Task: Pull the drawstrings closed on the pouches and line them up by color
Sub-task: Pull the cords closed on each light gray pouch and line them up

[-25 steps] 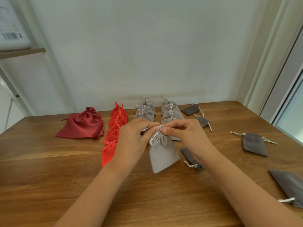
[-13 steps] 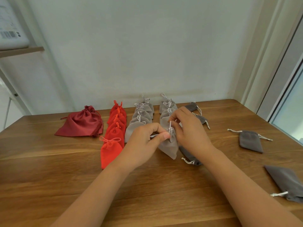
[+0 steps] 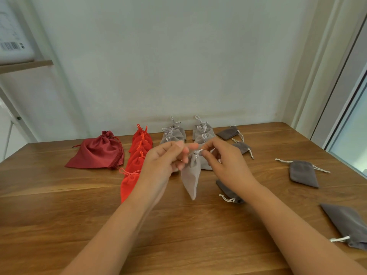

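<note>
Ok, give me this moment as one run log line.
light grey pouch: hangs between hands | left hand: pinches its neck | right hand: pinches drawstring | dark grey pouches: loose at right

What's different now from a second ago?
The grey pouch has swung from flat-on to edge-on, its neck now bunched shut. Left hand and right hand still pinch its cords. The red row and loose dark pouches haven't moved.

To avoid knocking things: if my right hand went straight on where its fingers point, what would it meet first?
Right hand would meet the light grey pouch it pinches at the neck, then probably the left hand; depth unclear.
</note>
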`<action>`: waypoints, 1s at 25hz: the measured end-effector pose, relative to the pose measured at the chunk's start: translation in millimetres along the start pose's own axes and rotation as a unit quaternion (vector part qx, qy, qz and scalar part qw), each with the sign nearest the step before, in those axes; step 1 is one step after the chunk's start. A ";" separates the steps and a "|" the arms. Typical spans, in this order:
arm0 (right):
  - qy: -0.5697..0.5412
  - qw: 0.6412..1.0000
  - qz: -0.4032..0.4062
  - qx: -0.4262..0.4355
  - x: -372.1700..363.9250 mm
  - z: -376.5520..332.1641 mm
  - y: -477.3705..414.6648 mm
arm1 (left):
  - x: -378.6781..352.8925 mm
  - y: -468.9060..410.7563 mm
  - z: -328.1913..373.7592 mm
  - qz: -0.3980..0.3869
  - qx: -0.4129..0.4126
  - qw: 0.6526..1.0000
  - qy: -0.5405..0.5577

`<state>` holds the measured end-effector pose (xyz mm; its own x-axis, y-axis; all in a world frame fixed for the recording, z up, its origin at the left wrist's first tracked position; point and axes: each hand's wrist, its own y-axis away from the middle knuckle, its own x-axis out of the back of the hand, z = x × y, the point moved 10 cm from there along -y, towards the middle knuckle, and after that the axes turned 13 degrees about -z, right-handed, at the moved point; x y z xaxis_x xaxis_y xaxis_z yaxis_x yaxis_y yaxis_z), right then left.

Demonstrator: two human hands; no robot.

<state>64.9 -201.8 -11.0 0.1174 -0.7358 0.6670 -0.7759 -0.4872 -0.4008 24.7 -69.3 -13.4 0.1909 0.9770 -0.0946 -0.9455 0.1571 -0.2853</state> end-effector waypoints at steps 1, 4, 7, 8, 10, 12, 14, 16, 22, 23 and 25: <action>-0.002 1.000 0.001 0.016 -2.0 -5.5 1.0 | 4.5 -0.1 -1.6 0.014 0.007 1.000 0.019; -0.024 0.998 0.022 0.046 3.6 -17.1 4.5 | 15.0 -1.0 -8.1 0.037 0.035 0.998 0.023; -0.031 0.995 0.039 0.083 7.4 -28.1 7.7 | 20.0 0.2 -23.7 0.050 0.096 0.993 0.042; -0.030 0.994 0.041 0.096 6.8 -31.7 8.5 | 19.9 1.0 -28.0 0.053 0.114 0.991 0.050; -0.027 0.993 0.034 0.112 4.3 -35.8 8.8 | 19.6 2.4 -33.2 0.058 0.137 0.986 0.071; -0.026 0.993 0.023 0.111 2.0 -36.0 8.1 | 22.0 2.1 -35.4 0.068 0.137 0.982 0.112; -0.023 0.994 0.021 0.106 1.1 -34.3 8.0 | 26.2 0.9 -34.7 0.074 0.129 0.979 0.137; -0.021 0.994 0.024 0.106 1.4 -33.9 8.0 | 30.0 -0.1 -33.3 0.075 0.127 0.978 0.145; -0.002 0.992 0.015 0.125 -1.4 -39.2 8.4 | 24.6 1.1 -30.8 0.034 0.154 0.987 0.030; 0.002 0.992 0.004 0.129 -4.9 -40.8 8.6 | 24.4 1.7 -30.5 0.028 0.159 0.987 -0.004; 0.006 0.991 -0.024 0.132 -14.1 -43.4 8.5 | 22.3 2.3 -30.4 0.001 0.176 0.983 -0.062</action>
<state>29.7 -175.1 3.4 0.1424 -0.7034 0.6964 -0.5804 -0.6292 -0.5169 34.8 -51.5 -45.2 0.1762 0.9839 0.0280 -0.9827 0.1742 0.0635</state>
